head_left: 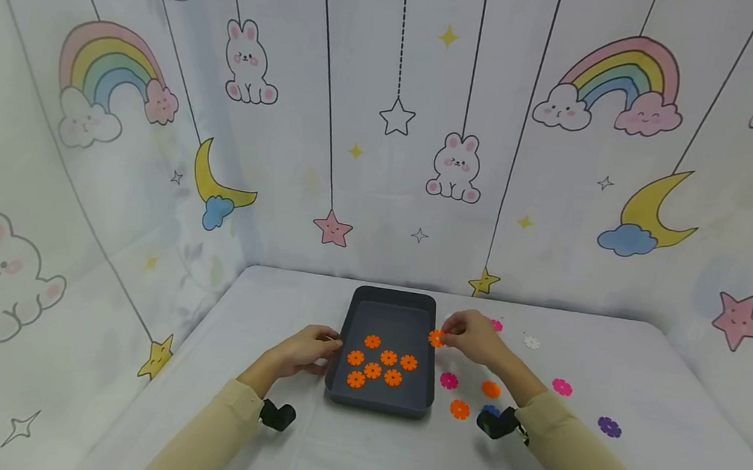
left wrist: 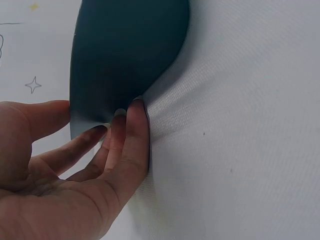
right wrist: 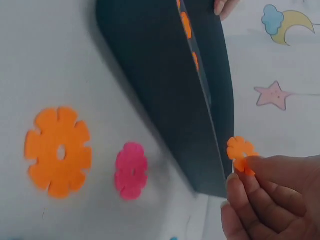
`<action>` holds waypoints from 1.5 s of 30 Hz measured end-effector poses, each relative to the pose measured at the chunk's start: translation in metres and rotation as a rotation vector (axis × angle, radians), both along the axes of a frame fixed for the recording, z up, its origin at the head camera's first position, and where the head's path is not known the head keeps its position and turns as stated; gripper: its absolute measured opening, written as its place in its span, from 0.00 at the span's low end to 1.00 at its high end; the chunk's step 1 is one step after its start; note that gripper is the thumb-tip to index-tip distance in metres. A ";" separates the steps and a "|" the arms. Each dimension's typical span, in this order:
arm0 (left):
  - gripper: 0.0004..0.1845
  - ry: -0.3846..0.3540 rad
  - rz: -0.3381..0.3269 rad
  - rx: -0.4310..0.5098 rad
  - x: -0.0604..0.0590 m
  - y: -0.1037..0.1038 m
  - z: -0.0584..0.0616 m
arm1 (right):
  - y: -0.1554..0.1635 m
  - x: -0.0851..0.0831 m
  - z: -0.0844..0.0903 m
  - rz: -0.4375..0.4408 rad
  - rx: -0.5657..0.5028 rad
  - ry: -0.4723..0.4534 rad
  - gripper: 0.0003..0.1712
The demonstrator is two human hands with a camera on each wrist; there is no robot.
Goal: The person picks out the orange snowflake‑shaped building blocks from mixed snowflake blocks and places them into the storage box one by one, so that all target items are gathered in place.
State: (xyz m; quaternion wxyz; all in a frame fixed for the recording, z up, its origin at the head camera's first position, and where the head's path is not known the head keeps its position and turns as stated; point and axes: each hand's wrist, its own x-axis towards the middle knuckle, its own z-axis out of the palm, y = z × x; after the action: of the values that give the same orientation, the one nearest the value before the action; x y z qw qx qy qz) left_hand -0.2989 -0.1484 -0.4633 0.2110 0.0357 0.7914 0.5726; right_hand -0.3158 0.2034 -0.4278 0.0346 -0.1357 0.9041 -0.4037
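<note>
Since the orange flower disc looks thin and light, our right hand pinches its edge; our left hand, fingers straight, steadies the tray.

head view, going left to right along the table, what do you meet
left hand → grey tray → orange flower pinched by the right hand → right hand → white flower → pink flower → purple flower
</note>
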 end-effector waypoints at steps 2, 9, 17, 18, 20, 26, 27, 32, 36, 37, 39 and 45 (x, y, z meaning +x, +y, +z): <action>0.24 0.001 0.001 -0.002 0.000 0.000 0.000 | -0.005 -0.001 0.000 0.008 0.002 0.011 0.04; 0.24 -0.002 0.003 -0.002 0.000 0.000 0.000 | -0.019 -0.005 -0.001 0.029 0.002 0.024 0.03; 0.24 -0.003 0.003 -0.004 0.001 0.000 0.000 | -0.036 -0.008 -0.001 0.065 0.012 0.046 0.03; 0.24 -0.003 0.003 -0.004 0.001 0.000 0.000 | -0.038 -0.008 -0.001 0.075 0.017 0.058 0.03; 0.24 -0.003 0.003 -0.004 0.001 0.000 0.000 | -0.042 -0.009 -0.002 0.090 0.022 0.076 0.03; 0.24 0.003 0.009 -0.008 0.002 -0.001 0.001 | -0.052 -0.015 -0.007 0.161 0.044 0.121 0.04; 0.24 0.004 0.009 -0.009 0.002 -0.001 0.001 | -0.053 -0.016 -0.008 0.170 0.045 0.121 0.04; 0.24 0.003 0.012 -0.007 0.001 -0.001 0.001 | -0.060 -0.022 -0.012 0.188 0.068 0.110 0.04; 0.23 0.003 0.014 -0.003 0.001 -0.001 0.001 | -0.066 -0.026 -0.013 0.198 0.119 0.111 0.04; 0.23 0.003 0.015 -0.004 0.001 -0.001 0.001 | -0.067 -0.027 -0.013 0.198 0.132 0.115 0.04; 0.23 0.002 0.016 -0.004 0.001 -0.001 0.001 | -0.070 -0.030 -0.014 0.190 0.157 0.110 0.04; 0.23 0.001 0.016 -0.009 0.001 0.000 0.002 | -0.073 -0.039 -0.023 0.184 0.202 0.084 0.04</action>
State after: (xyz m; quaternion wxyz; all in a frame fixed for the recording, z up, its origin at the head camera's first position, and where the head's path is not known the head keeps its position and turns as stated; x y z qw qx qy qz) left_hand -0.2979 -0.1483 -0.4614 0.2060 0.0288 0.7943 0.5708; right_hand -0.3547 0.1309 -0.4504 0.0469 -0.2307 0.9246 -0.2996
